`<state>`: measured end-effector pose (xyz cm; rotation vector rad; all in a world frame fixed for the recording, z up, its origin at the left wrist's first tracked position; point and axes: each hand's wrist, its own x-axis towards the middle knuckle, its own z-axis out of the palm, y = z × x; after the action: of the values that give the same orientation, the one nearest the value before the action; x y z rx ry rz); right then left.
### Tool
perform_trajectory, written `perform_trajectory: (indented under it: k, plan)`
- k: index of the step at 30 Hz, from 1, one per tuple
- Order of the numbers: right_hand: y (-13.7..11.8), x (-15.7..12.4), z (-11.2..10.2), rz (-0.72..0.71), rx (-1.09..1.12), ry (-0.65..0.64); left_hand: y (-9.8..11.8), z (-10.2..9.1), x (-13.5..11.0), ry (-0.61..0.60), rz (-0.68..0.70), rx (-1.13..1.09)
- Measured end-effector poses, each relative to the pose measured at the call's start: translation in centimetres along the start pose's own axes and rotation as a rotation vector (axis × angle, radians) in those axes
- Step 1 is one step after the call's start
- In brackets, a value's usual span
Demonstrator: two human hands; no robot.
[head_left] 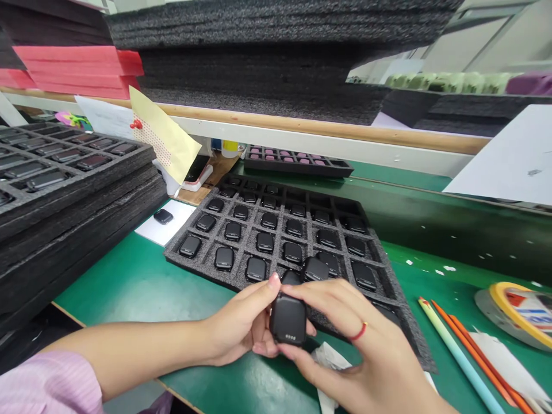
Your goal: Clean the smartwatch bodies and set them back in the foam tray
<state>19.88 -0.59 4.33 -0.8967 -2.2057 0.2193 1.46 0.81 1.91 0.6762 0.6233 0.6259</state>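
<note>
In the head view, we see a black square device [288,319] held by both hands above the green counter [142,299], just before the near edge of a dark foam tray [202,268]. The fingers of the left hand [248,325] are closed on its left side, the thumb raised at the upper corner. The fingers of the right hand [366,339], one wearing a red band [359,332], are parted only by the device's height, forefinger at its top edge and thumb at its bottom edge. We note similar black units in many of the tray's compartments; one unit [315,269] sits tilted just beyond the right fingers, and we cannot tell whether they touch it. Below the right hand lies a crumpled white scrap [330,357]. To the left, we find a stack of filled foam trays [107,213] and, between the stack and the tray, a single unit [163,217] on white paper [144,230]. To the right lie a pale blue pen [468,359], orange pens [478,352] and a tape roll [517,315]. Behind, a shelf [302,135] carries black foam [259,63] and red foam [80,72].
</note>
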Motion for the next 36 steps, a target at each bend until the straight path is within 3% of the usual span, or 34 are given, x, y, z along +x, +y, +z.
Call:
perform_trajectory:
  k: [3, 7, 11, 16, 21, 26, 31, 36]
  plan:
    - [2.6, 0.2, -1.0, 0.088, -0.182, 0.098, -0.2, -0.1, 0.1, 0.011, -0.048, 0.062]
    - [6.2, 0.2, -1.6, 0.373, -0.237, 0.146, -0.5, -0.2, 0.3, 0.039, -0.108, 0.21]
    - [7.5, -0.1, -1.1, 0.493, -0.136, -0.019, -0.7, -0.3, 0.7, 0.039, -0.1, 0.328]
    - [6.8, 1.2, -1.9, 0.433, -0.117, -0.115, -1.2, -0.5, 0.9, -0.026, -0.111, 0.424]
    - [5.6, 4.5, -2.3, 0.428, -0.349, -0.552, -1.5, -0.5, 0.7, -0.069, -0.109, 0.478]
    - [5.2, 6.8, -2.1, 0.401, -0.397, -0.659, -1.6, -0.3, 0.8, -0.081, -0.138, 0.486]
    - [8.2, 10.3, -2.7, 0.431, -0.396, -0.637, -1.9, -0.9, 1.0, -0.067, -0.147, 0.593]
    - [15.3, 14.9, -0.1, 0.544, -0.499, -0.404, -4.3, -3.7, 2.5, -0.12, -0.031, 0.697]
